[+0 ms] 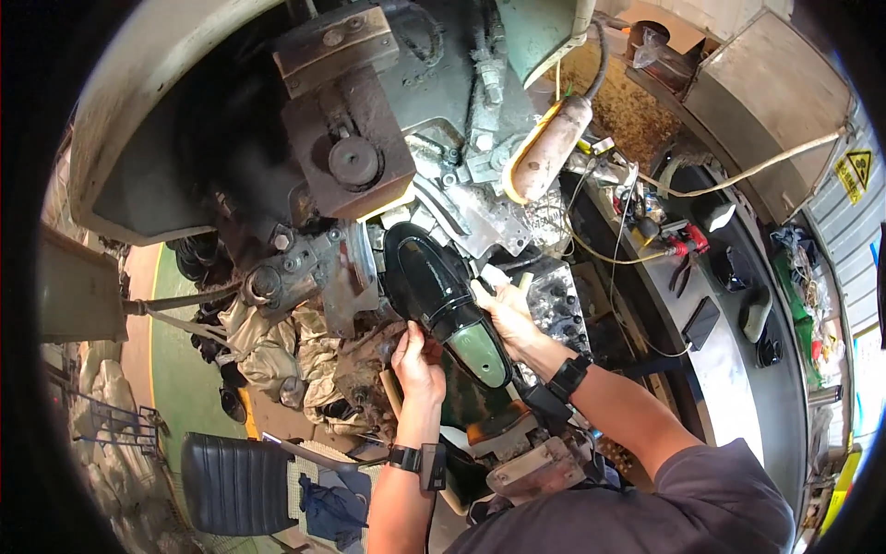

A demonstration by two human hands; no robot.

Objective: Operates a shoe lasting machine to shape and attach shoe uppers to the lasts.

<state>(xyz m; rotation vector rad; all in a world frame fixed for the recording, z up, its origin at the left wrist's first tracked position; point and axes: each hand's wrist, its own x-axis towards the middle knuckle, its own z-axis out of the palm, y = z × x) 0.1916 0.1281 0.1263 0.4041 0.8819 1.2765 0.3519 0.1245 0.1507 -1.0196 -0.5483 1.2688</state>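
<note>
A glossy black shoe [426, 275] lies in front of the machine, its toe toward the machine head and its heel toward me. A pale green shoe last [482, 356] with a small hole in it fills the shoe's opening. My left hand [420, 367] pinches the left side of the shoe near its middle, fingers bent. On the other side, my right hand [508, 319] grips the shoe's right edge, its fingertips partly hidden. Just above the toe hangs the machine's dark metal block [346, 152], and a metal plate [353, 268] stands left of the shoe.
A worn work lamp [549, 148] hangs right of the machine head. Red-handled pliers [685, 251] and a dark phone [701, 323] with a cable lie on the side bench [724, 379]. A black chair [235, 485] stands at lower left, near crumpled beige cloth [263, 346].
</note>
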